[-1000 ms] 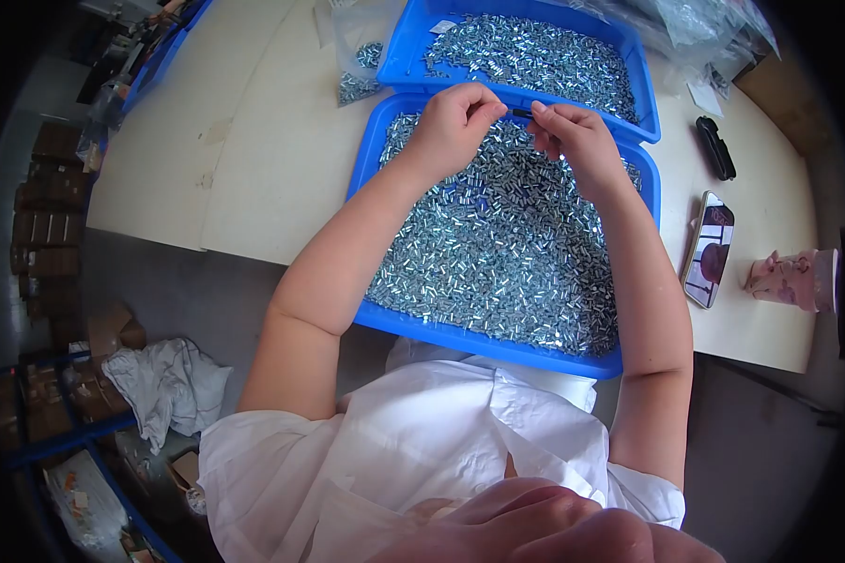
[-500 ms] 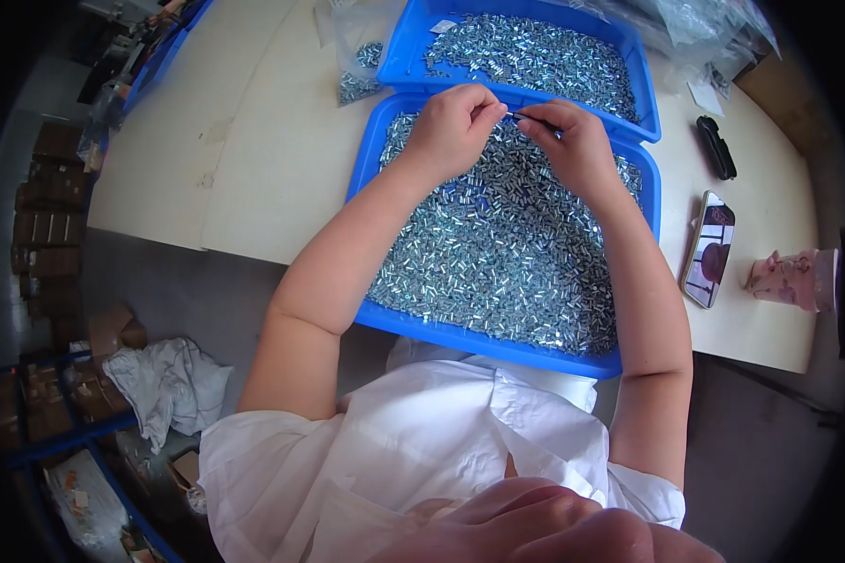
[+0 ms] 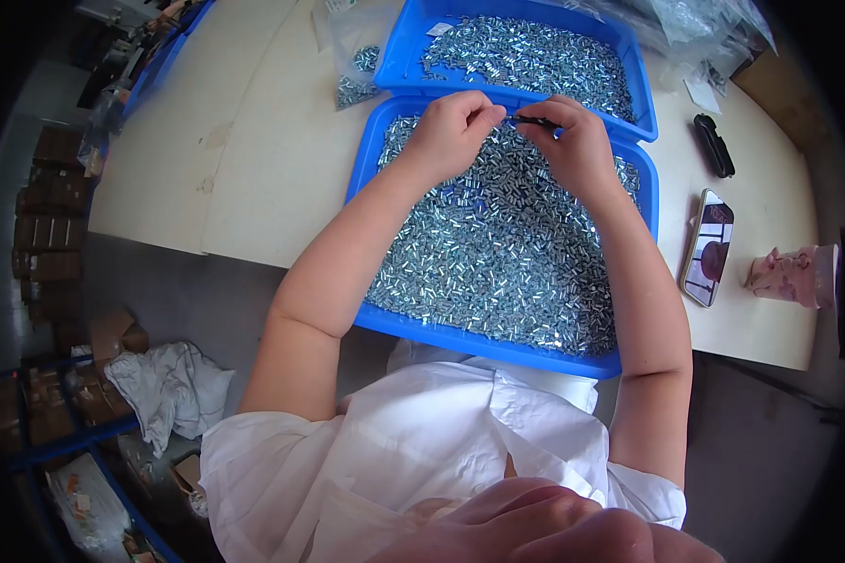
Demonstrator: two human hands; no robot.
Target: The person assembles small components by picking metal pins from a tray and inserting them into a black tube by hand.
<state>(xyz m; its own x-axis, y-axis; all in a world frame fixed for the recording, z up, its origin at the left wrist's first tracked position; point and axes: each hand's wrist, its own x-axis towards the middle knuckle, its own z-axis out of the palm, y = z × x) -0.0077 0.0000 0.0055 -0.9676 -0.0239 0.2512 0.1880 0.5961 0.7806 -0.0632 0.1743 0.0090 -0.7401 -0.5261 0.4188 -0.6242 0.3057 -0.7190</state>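
Above the far end of a blue bin [image 3: 644, 244] full of small shiny metal pins [image 3: 498, 253], my two hands meet almost fingertip to fingertip. My left hand [image 3: 453, 136] is closed in a pinch between thumb and forefinger. What it pinches is too small to make out. In my right hand [image 3: 575, 148] is a thin black tool [image 3: 538, 121], gripped between thumb and fingers, its tip pointing at the left fingertips. The tool's exact kind does not show.
A second blue bin [image 3: 396, 56] of similar pins stands behind, beside a clear bag [image 3: 355, 70] of pins. To the right lie a black case [image 3: 714, 145], a phone [image 3: 708, 249] and a pink cup [image 3: 787, 279]. Plastic bags [image 3: 695, 28] lie at the back right.
Both hands stay in nearly the same place. The right fingers have shifted slightly, and more of the black tool shows between them.
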